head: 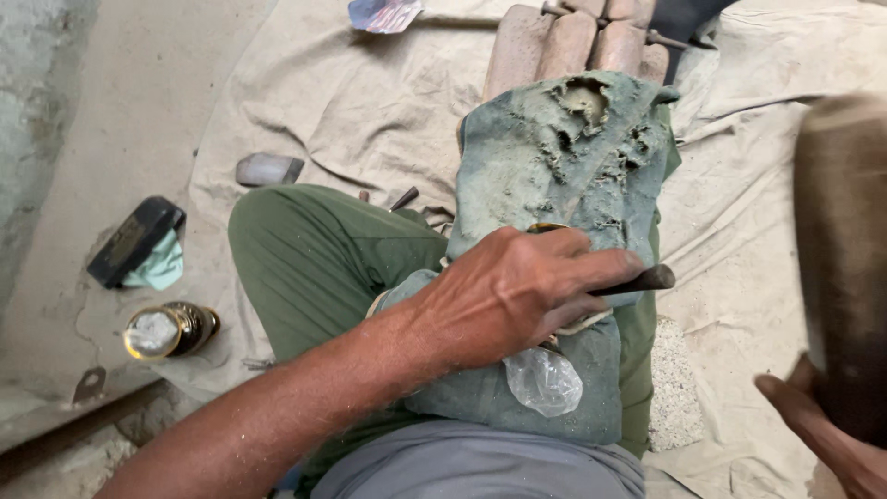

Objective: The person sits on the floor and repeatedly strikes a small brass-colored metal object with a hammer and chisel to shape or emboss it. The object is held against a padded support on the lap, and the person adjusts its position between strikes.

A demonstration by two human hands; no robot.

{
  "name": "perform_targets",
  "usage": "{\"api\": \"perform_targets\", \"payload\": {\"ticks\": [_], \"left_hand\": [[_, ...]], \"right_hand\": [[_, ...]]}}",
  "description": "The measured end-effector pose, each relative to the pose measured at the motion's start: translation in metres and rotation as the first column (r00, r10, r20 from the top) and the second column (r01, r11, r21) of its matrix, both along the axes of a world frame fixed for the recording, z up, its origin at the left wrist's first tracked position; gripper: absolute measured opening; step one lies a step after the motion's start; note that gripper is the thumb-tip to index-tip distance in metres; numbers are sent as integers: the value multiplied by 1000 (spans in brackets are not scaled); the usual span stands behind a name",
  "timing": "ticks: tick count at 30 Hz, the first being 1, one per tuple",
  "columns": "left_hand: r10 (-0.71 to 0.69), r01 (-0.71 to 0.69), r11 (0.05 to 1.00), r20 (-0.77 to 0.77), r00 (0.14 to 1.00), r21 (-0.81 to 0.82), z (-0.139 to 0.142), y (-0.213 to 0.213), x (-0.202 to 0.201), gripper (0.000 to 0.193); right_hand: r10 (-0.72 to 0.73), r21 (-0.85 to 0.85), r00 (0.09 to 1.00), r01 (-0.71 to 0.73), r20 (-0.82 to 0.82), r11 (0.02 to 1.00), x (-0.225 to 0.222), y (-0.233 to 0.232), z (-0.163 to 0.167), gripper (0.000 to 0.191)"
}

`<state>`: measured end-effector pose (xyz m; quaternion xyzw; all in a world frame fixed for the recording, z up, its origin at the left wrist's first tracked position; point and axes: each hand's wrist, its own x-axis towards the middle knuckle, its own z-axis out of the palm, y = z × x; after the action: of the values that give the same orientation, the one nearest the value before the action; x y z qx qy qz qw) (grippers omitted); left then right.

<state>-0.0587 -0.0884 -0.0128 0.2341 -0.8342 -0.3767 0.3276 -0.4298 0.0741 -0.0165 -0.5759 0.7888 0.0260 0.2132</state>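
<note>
At the centre of the frame the left hand (pixel 517 296) is closed around a dark, slim metal rod-like tool (pixel 637 280), its tip pointing right, over a worn, torn grey-green cloth (pixel 564 157) draped across the lap. At the right edge the right hand (pixel 822 425) grips a blurred dark wooden mallet (pixel 841 259). Lower centre lies a crumpled clear plastic bag (pixel 543 381). At left, a round brass-coloured tin (pixel 169 330) sits on the floor.

1. Left hand (pixel 513 296): bare, no glove; forearm behind it unsleeved.
2. Right hand (pixel 822 430): bare, blurred at frame edge.
3. Trousers (pixel 314 249), left of the left hand: olive green, creased.
4. Shirt (pixel 480 467), below the left hand: grey.
</note>
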Motion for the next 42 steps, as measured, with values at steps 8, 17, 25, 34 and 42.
{"api": "perform_targets", "payload": {"ticks": [8,17,25,34,42], "left_hand": [[6,-7,997,-12,1000,-76,-14,4,6,27],[17,-28,988,-75,997,-150,-29,6,13,27],[-12,3,998,-140,990,-61,-22,-15,8,45],[24,-23,1000,-28,999,19,-10,-5,16,35],[94,-101,995,-210,973,-21,-18,6,25,27]], "right_hand": [[-34,355,949,150,-312,923,-90,21,-55,28],[-150,6,981,151,-124,988,-94,52,-59,30],[-118,-34,991,117,-56,993,-30,10,-2,32],[-5,220,989,38,-150,975,-125,-6,-55,30],[66,46,983,-59,-172,997,-108,1,-42,47]]}}
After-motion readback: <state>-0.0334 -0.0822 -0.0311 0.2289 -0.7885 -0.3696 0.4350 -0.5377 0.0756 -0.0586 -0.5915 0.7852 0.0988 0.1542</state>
